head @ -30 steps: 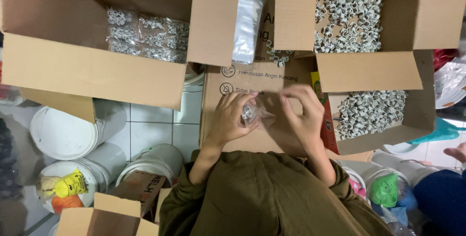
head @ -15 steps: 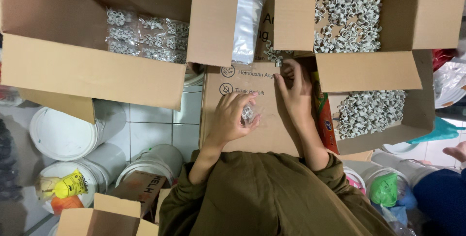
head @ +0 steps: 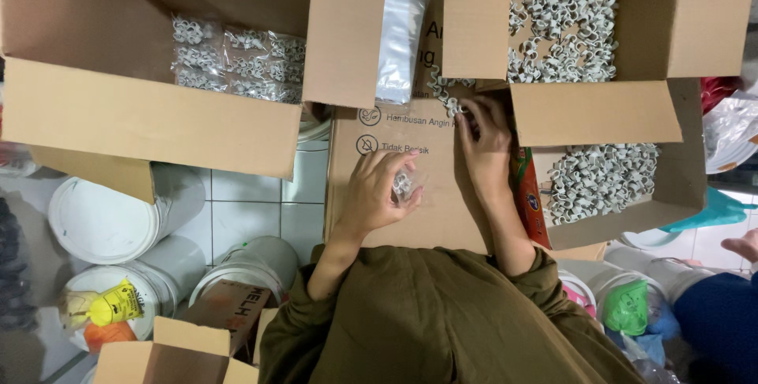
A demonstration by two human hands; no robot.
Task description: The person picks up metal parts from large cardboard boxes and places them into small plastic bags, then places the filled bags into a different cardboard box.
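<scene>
Small clear bag (head: 407, 185) of grey clips sits pinched in your left hand (head: 377, 191), fingers curled around it, above the flat cardboard sheet (head: 430, 187) in front of you. Farther out, your right hand (head: 483, 141) lies stretched forward, fingertips on loose grey clips (head: 448, 100) at the sheet's far edge, beside the open box of clips (head: 562, 33). To the left, another box holds filled bags (head: 237, 59).

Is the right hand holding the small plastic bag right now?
No. The left hand holds the bag; the right hand reaches to loose clips on the cardboard.
</scene>
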